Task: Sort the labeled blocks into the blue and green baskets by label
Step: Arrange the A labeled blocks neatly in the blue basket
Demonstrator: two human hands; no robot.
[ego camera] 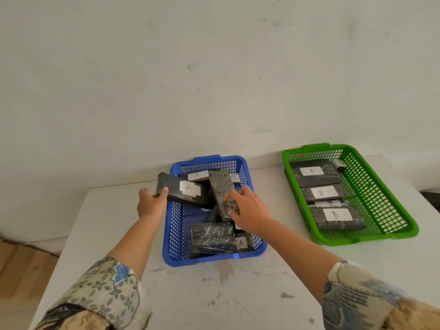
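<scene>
A blue basket (175,234) stands mid-table with several dark wrapped blocks labeled A piled inside. My left hand (152,203) grips the left end of a dark block with an A label (183,190), held over the basket's left rim. My right hand (247,210) grips a greenish block (221,190) that lies lengthwise and tilted over the pile, no label showing. Another block (212,239) lies at the basket's front, next to a small A label (241,242). To the right, a green basket (385,206) holds several blocks labeled B (335,216).
The baskets rest on a white table (214,294) pushed against a pale wall. The table's left edge drops to a wooden floor (21,265). Grey scuffs mark the tabletop in front of the blue basket. Patterned sleeves cover both forearms.
</scene>
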